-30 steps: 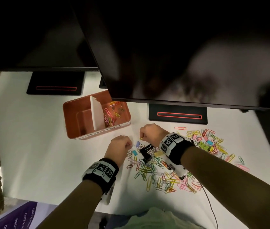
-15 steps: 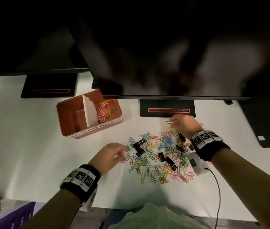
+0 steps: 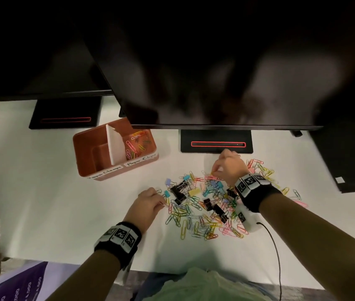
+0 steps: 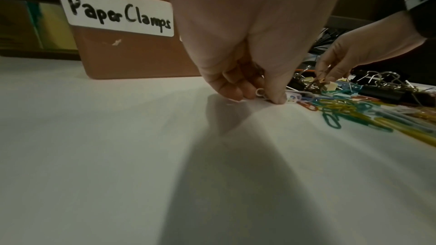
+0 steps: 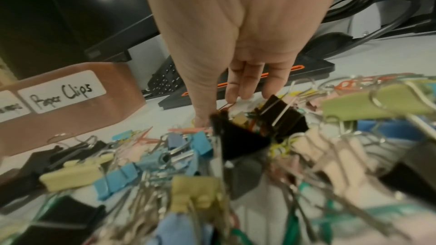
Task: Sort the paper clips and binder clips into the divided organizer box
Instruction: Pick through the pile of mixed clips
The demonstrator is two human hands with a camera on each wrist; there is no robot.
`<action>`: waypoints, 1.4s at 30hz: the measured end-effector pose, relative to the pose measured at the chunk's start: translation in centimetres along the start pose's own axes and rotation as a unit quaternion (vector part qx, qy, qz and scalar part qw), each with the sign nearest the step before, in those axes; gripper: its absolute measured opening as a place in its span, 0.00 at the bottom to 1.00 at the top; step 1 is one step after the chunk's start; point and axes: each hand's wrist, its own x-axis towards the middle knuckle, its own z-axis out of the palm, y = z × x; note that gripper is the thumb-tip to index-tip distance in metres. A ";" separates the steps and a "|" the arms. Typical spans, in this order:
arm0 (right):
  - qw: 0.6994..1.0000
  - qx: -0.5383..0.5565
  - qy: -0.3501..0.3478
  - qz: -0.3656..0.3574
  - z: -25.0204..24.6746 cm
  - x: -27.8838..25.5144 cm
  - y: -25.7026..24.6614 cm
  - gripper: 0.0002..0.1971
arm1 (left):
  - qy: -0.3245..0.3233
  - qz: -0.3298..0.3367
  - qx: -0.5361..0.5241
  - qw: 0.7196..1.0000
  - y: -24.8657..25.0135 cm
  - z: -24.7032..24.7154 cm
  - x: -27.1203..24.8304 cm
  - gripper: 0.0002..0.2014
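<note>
A brown divided organizer box (image 3: 89, 170) stands at the back left; its right compartment holds several coloured paper clips (image 3: 136, 144), and the left one looks bare. A mixed pile of paper clips and binder clips (image 3: 202, 205) lies on the white table. My left hand (image 3: 163, 203) pinches a white paper clip (image 4: 259, 93) on the table at the pile's left edge. My right hand (image 3: 214, 171) reaches into the pile's far side, thumb and fingers closing on a thin wire clip (image 5: 227, 104). The box labels read "Paper Clamps" (image 4: 118, 14) and "Paper Clips" (image 5: 63, 92).
Two dark monitors overhang the back of the table. A black stand base (image 3: 215, 135) sits just behind my right hand, another (image 3: 63, 114) behind the box. A cable (image 3: 274, 246) runs from my right wrist to the table's near edge.
One second ago both hands were close together at the pile's box-side corner. My right hand has swung to the pile's far right side. My left hand has stayed at the left edge.
</note>
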 end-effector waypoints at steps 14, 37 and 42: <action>0.994 0.015 -0.074 -0.081 0.7 -0.6 -2.2 0.19 | -0.005 -0.021 0.059 0.998 0.3 0.0 0.5 0.01; 0.990 0.088 -0.102 -0.033 -1.4 -1.3 -5.2 0.11 | -0.015 0.017 -0.023 0.999 1.1 -2.5 0.2 0.03; 0.985 0.123 -0.032 -0.114 -4.8 -1.8 -8.9 0.08 | 0.068 0.035 -0.063 0.995 2.7 -9.8 0.6 0.03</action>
